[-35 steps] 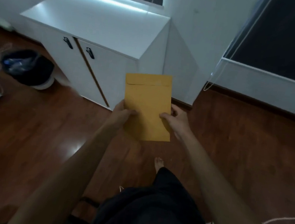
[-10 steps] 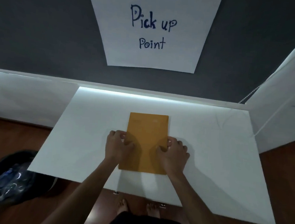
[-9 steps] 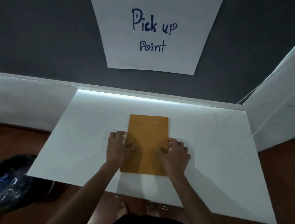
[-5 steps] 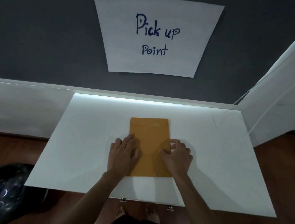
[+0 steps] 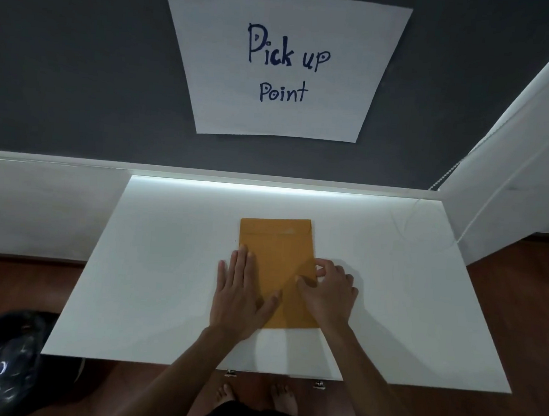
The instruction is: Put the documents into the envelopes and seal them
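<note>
Envelope (image 5: 276, 267) lies flat on the worktop (image 5: 162, 281), long axis running away from the person. Left hand (image 5: 241, 295) presses it, fingers straight; right hand (image 5: 330, 292), fingers curled, pinches its right edge.

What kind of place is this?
Probably a drop-off spot in a room at home or in an office: a handwritten "Pick up Point" sign hangs above a white cabinet top holding a brown envelope, over wooden flooring.

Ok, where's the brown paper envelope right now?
The brown paper envelope lies flat mid-top on the white cabinet top, below the "Pick up Point" sign, with the left hand flat on it and the right hand at its right edge.
</note>
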`<state>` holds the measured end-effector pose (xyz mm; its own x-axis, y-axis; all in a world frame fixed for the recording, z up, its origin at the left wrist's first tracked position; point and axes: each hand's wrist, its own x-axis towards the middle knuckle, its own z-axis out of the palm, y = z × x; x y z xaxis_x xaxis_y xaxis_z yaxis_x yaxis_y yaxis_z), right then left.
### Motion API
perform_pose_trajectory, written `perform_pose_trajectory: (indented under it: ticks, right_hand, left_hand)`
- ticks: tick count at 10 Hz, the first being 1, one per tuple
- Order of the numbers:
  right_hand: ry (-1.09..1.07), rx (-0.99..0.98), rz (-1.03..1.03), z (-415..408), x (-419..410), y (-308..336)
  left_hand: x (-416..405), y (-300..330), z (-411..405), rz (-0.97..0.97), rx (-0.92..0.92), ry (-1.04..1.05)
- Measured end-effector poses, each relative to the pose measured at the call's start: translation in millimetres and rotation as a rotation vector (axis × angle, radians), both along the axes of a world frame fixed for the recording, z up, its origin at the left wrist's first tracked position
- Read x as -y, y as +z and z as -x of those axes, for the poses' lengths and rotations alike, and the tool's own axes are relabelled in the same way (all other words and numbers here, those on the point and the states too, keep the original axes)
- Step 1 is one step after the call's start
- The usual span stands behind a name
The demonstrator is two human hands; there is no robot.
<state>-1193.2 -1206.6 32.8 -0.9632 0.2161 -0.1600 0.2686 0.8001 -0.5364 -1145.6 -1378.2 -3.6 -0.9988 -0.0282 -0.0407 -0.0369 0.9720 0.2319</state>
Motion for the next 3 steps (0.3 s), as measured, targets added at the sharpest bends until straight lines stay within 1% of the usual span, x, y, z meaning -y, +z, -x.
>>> perform_pose_trajectory:
  ticks: [1,2,3]
  right_hand:
    - [0.005,0.002,-0.007,-1,1,1]
    - [0.005,0.012,0.038,1,-1,3]
    - [-0.054,-0.195,0.272,15,-11,28]
  left_hand:
    - [0,1,1,0.009,0.022,-0.004]
    - [2,-2,1,0.012,0.027,-0.003]
    - [0,-1,1,-0.004,0.028,0.011]
